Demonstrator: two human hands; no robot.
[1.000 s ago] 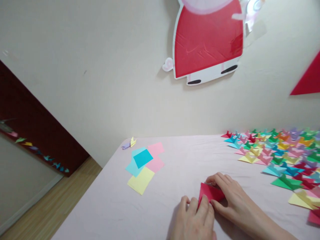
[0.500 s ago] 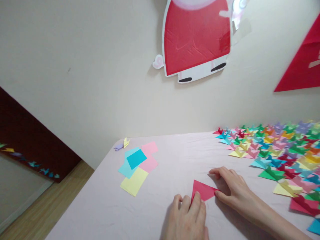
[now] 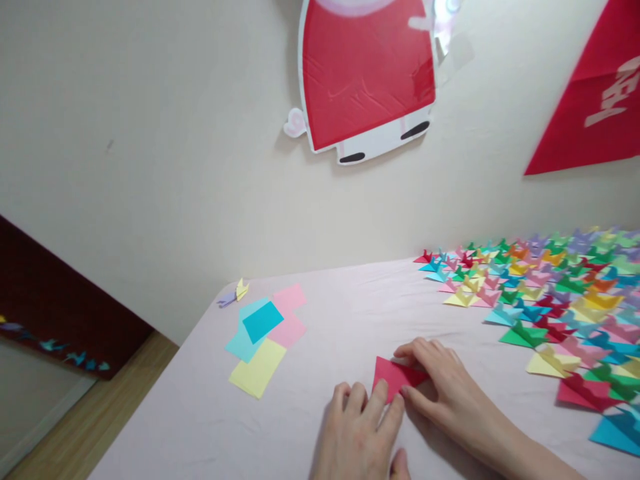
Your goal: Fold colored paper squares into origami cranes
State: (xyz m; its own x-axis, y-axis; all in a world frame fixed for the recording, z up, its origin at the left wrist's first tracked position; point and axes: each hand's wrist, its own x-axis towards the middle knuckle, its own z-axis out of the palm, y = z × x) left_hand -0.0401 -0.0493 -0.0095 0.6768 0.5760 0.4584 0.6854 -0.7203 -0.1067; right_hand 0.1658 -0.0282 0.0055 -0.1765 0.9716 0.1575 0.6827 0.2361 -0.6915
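Observation:
A folded red sheet of origami paper (image 3: 390, 379) lies on the pale cloth in front of me, between my hands. My left hand (image 3: 361, 427) presses its near left edge down with the index and middle fingertips, and its thumb shows below. From the other side, my right hand (image 3: 440, 383) grips the paper, thumb at the near edge and fingers curled over the far right part. That right corner is partly covered by my fingers.
Loose paper squares lie left of my hands: blue (image 3: 263, 321), light blue, pink (image 3: 291, 328) and yellow (image 3: 257, 370). Two small folded pieces (image 3: 235, 293) sit at the far left corner. Rows of many-coloured paper cranes (image 3: 555, 307) cover the right side. A wall stands behind the table.
My right hand has moved left over the paper, its thumb now close to my left fingertips. My left fingers have spread a little. The view has shifted slightly to the right.

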